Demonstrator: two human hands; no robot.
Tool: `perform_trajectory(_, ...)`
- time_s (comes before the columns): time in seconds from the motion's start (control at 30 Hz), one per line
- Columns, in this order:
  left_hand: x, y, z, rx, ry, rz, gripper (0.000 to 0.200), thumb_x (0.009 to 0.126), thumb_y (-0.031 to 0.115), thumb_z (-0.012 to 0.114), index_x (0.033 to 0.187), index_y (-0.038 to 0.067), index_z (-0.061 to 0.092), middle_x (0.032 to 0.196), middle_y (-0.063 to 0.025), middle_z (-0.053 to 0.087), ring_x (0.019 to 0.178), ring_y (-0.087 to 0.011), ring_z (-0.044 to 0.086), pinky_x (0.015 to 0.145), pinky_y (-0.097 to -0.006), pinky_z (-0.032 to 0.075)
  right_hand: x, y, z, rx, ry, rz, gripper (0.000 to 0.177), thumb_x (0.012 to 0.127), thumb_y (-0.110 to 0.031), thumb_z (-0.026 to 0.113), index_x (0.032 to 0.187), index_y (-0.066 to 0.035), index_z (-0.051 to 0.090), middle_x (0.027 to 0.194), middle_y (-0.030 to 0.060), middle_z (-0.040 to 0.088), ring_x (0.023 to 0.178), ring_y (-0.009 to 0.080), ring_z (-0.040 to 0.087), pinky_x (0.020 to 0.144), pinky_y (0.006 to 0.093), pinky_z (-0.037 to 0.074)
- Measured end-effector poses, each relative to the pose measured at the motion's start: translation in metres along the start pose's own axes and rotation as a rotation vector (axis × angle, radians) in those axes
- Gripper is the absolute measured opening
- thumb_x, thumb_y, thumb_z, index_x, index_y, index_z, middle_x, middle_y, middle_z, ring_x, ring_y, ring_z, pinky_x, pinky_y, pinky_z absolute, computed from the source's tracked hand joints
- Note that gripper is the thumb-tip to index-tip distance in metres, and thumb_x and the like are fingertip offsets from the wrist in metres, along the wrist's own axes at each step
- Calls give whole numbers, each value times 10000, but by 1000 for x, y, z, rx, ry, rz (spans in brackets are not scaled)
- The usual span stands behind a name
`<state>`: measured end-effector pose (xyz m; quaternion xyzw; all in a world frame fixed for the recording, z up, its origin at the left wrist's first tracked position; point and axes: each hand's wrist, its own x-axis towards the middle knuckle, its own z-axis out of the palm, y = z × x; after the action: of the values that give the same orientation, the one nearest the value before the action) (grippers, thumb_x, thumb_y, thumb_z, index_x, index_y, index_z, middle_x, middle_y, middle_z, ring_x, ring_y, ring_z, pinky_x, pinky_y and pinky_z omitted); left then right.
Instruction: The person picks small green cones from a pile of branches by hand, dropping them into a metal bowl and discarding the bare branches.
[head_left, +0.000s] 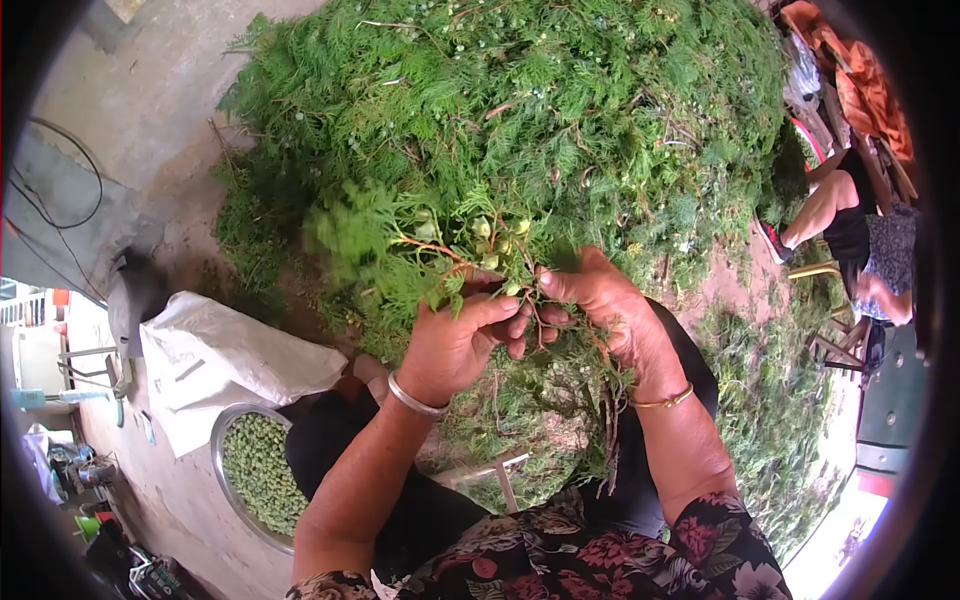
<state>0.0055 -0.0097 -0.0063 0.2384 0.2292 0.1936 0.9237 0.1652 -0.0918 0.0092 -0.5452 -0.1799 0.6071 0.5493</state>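
Note:
Between my hands is a leafy evergreen sprig [430, 245] with flat, scaly foliage and several pale green seed cones [482, 230]. My left hand [455, 335], with a silver bangle at the wrist, is closed on its stem from the left. My right hand [612, 308], wearing a gold bangle, pinches at the same sprig, thumb and fingertips close to a small cone. Thin brown twigs [612, 425] hang below my right palm, over my dark trouser leg. The fingers partly hide the sprig's lower stem.
A large heap of cut evergreen branches [520, 110] rises in front. On the left, a metal basin [217, 470] holds green cones beside a white sack [240, 350]. Another person [860, 230] sits at the right edge. More cuttings [750, 400] cover the floor at right.

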Motion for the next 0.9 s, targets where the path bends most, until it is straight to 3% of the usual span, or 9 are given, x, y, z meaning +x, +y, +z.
perform_trajectory(0.2, 2, 3, 7, 97, 9, 83, 167, 835, 10, 614, 983, 8, 538, 776, -75, 591, 652, -151, 557, 486, -270, 424, 3, 1, -1, 14, 10, -3, 284, 851, -197, 681, 887, 43, 533, 665, 94, 578, 564, 189, 572, 505, 327, 471)
perform_trajectory(0.43, 6, 1, 3, 226, 102, 183, 68, 853, 43, 630, 895, 25, 581, 721, -44, 582, 609, -126, 547, 453, -248, 401, 2, -2, 6, -38, 41, -41, 225, 832, -157, 693, 875, 46, 605, 708, 76, 623, 565, 133, 543, 508, 292, 461)
perform_trajectory(0.5, 3, 1, -1, 186, 72, 164, 100, 870, 73, 616, 944, 18, 575, 752, -46, 588, 621, -130, 550, 458, -240, 401, 1, -1, 8, -43, 77, -72, 219, 828, -152, 694, 877, 48, 619, 723, 73, 631, 567, 121, 537, 509, 276, 455)
perform_trajectory(0.6, 0, 2, -3, -44, 101, 48, 141, 889, 93, 587, 999, 8, 560, 812, -84, 604, 642, -143, 558, 468, -244, 414, 0, -1, 7, 53, 18, -133, 199, 816, -154, 709, 867, 23, 633, 723, 64, 635, 577, 122, 544, 503, 255, 425)
perform_trajectory(0.67, 2, 3, -15, -369, -75, -30, 164, 892, 85, 565, 1030, -1, 545, 865, -120, 601, 666, -161, 566, 482, -254, 429, 3, 5, 2, 88, -16, -167, 193, 811, -153, 714, 865, 16, 638, 732, 64, 641, 578, 122, 545, 504, 259, 426)
perform_trajectory(0.73, 2, 4, -18, -271, -86, -18, 173, 886, 72, 551, 1049, 18, 545, 886, -143, 596, 670, -171, 553, 486, -248, 433, 3, 4, 4, 124, -51, -203, 187, 807, -153, 718, 862, 9, 642, 741, 63, 647, 580, 122, 546, 504, 262, 426)
perform_trajectory(0.8, 1, 5, -17, -133, -61, 19, 195, 872, 59, 538, 1066, 46, 548, 901, -189, 585, 681, -197, 548, 497, -249, 440, 0, -1, 13, 47, 101, -224, 186, 804, -151, 721, 866, 9, 648, 748, 59, 653, 575, 115, 544, 505, 258, 426)
perform_trajectory(0.9, -1, 5, -12, -112, 39, 44, 165, 879, 73, 552, 1043, 57, 561, 886, -150, 599, 671, -197, 557, 497, -265, 440, 6, 5, 15, 118, 150, -231, 193, 780, -135, 743, 882, 5, 659, 752, 56, 659, 578, 109, 547, 499, 252, 426)
